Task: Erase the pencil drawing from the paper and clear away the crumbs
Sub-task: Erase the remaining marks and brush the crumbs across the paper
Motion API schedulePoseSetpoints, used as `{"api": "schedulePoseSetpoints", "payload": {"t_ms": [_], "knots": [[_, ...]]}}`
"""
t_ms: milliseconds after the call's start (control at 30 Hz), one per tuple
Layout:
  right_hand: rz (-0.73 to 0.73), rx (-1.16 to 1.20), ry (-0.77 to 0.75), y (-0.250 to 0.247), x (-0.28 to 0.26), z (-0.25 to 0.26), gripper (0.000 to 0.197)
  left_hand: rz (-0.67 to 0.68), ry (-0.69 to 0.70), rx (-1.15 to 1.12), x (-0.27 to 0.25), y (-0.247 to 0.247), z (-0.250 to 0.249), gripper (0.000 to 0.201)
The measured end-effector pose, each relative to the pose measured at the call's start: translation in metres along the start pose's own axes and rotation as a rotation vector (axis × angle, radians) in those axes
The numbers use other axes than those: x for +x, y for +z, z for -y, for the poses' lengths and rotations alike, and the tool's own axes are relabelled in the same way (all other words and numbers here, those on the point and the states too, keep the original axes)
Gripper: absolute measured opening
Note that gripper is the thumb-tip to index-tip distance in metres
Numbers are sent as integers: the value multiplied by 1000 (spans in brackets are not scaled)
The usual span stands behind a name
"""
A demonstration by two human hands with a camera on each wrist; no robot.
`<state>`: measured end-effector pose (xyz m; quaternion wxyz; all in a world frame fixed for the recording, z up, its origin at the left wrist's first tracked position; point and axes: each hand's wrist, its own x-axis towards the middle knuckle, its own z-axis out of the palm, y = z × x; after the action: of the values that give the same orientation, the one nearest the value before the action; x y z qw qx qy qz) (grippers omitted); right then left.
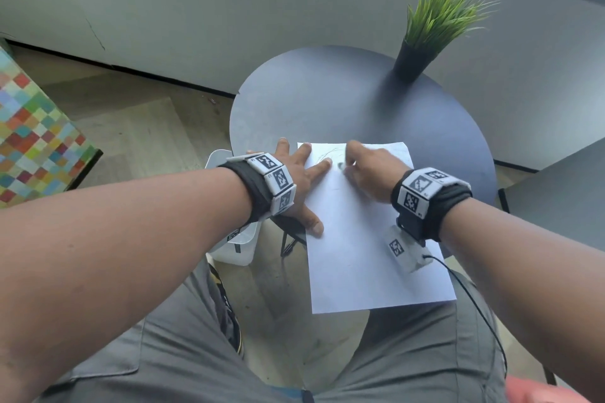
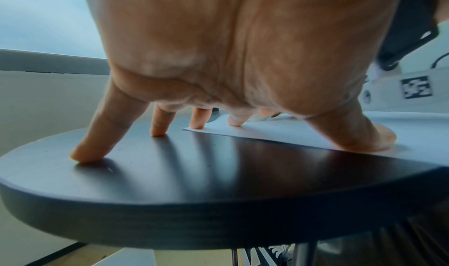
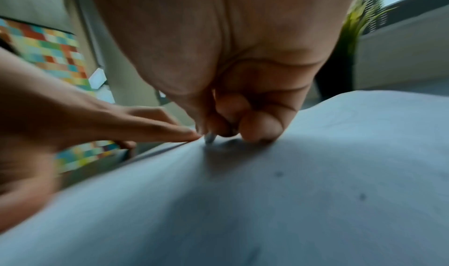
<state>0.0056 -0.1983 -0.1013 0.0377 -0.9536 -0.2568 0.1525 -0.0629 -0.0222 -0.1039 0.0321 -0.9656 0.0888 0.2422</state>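
Fingers splayed flat on paper.

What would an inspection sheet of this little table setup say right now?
Surface: round dark table; the paper overhangs its near edge.
Job's things: white paper with faint pencil drawing; small eraser at the right fingertips; dark specks on the sheet.
Clutter: potted plant at the far edge.
Hands: left hand spread, pressing paper and table; right hand pinches the eraser.
Cables: black wire from the right wrist unit.
Surroundings: grey wall, wood floor, multicoloured checked furniture on the left.
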Motion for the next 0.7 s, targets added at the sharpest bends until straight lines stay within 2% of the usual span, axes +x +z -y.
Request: {"api": "schedulePoseSetpoints", "payload": {"t_ms": [100, 233, 267, 367, 500, 600, 700], "knots": [[177, 77, -157, 2, -11, 5, 8, 18, 7, -5, -1, 0, -2, 131], [51, 147, 26, -9, -1, -17, 15, 23, 6, 34, 1, -5, -6, 131], [60, 183, 39, -5, -2, -17, 16, 22, 6, 48, 0, -6, -6, 130], [97, 209, -1, 10, -8, -14, 13, 16, 11, 76, 2, -7, -8, 128], [46, 179, 48, 6, -5, -20, 17, -26, 16, 90, 9, -10, -13, 129], [89, 130, 15, 9, -10, -15, 12, -85, 68, 57, 12, -2, -18, 130], [62, 128, 28, 5, -11, -14, 15, -75, 91, -2, 15, 6, -16, 135]]}}
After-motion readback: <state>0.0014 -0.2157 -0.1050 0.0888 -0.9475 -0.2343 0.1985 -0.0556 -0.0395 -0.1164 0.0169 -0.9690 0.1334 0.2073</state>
